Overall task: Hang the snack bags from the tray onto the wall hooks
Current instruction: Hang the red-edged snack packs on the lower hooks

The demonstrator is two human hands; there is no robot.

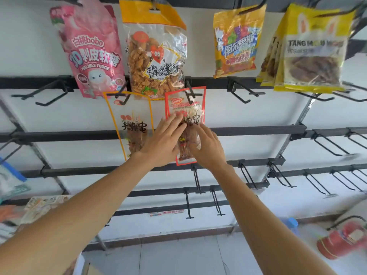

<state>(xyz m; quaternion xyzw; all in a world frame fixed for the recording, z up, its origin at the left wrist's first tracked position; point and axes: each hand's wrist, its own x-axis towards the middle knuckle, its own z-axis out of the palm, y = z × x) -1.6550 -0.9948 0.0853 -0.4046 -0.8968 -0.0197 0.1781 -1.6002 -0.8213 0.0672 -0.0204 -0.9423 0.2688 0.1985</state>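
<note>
Now 1 red-edged bag (pixel 185 108): L hand (pixel 161 140) fingers flat on it, R hand (pixel 208 148) grip unclear.

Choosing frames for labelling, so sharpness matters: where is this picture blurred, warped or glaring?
Head view: wide-angle distortion bows the rails; the edges smear: the red object lower right, the bags far left; glare whitens the red-bordered bag touched by the left hand and right hand; central print is legible.

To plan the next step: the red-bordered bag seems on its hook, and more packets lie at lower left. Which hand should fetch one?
Probably left. The left hand only rests flat-fingered on the red-bordered bag, on the side of the packets; the right hand grips the bag.
</note>
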